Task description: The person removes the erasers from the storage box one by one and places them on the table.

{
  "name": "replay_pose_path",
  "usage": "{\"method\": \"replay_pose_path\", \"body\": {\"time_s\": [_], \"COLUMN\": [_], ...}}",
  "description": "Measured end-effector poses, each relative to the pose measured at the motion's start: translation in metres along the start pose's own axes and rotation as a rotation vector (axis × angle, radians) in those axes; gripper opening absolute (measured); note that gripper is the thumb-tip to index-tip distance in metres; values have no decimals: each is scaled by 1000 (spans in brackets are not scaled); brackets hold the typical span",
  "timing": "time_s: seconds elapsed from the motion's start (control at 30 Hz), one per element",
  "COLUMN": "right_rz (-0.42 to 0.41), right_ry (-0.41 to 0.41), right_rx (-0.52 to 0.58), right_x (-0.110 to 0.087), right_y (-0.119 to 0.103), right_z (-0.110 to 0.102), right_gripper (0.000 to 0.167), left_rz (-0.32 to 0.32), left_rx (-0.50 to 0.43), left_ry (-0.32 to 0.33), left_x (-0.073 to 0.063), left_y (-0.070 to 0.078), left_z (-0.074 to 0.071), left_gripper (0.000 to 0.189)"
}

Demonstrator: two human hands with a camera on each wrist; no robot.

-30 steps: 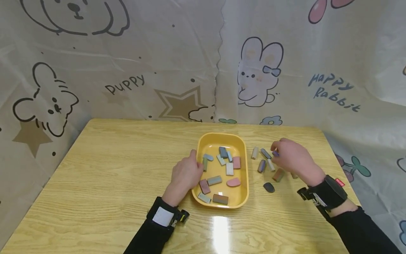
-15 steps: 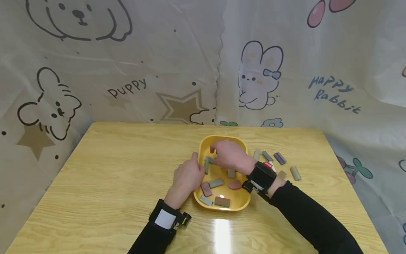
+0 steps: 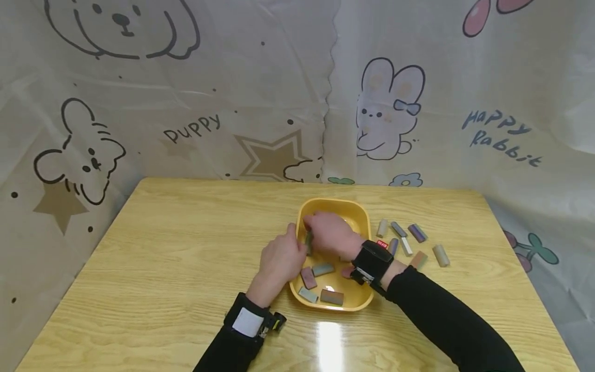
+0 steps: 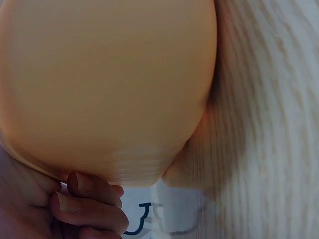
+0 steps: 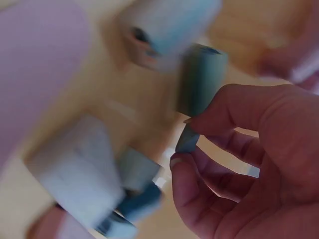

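Two hands at one yellow tray, the right one now working inside

Read the tray in the head view as a dial, twelve at its far edge. At nine o'clock the left hand grips the rim with curled fingers, just as it did a second ago; that hold probably keeps the tray steady. Inside, a pink block lies towards eight, a pale block at seven and a brown block at six, all unmoved.

The right hand has made the big change: from the desk out beyond two o'clock, it has crossed into the tray, fingertips near ten. The right wrist view shows its thumb and finger nearly together, pinching a small blue-grey piece. Whether that piece is being set down or lifted, I cannot tell; either way, work seems to have passed to the tray's contents.

Farthest right, between two and three o'clock, seven loose pieces show on the desk. Among them lies the purple block, earlier at the right fingertips, so it evidently stayed behind.
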State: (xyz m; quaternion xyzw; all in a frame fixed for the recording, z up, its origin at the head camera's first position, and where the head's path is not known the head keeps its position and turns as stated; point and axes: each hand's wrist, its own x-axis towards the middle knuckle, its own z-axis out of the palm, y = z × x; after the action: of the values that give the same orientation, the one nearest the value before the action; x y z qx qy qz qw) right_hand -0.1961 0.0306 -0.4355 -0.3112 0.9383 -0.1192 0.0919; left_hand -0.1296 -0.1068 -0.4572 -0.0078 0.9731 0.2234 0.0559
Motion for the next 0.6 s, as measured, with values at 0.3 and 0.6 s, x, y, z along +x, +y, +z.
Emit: {"method": "replay_pose_path", "body": {"time_s": [0.3, 0.6], "right_rz": [86, 376], "right_ry": [140, 201], "right_rx": [89, 124], "right_x": [-27, -88], "right_y": [31, 151], "right_z": [-56, -50], "right_gripper": [26, 28], "left_rz": [-13, -4], "left_rx": [2, -17], "left_ry": [-4, 7], "left_x": [1, 2], "left_y": [1, 1], "left_z": [-1, 0], "left_gripper": [44, 44]}}
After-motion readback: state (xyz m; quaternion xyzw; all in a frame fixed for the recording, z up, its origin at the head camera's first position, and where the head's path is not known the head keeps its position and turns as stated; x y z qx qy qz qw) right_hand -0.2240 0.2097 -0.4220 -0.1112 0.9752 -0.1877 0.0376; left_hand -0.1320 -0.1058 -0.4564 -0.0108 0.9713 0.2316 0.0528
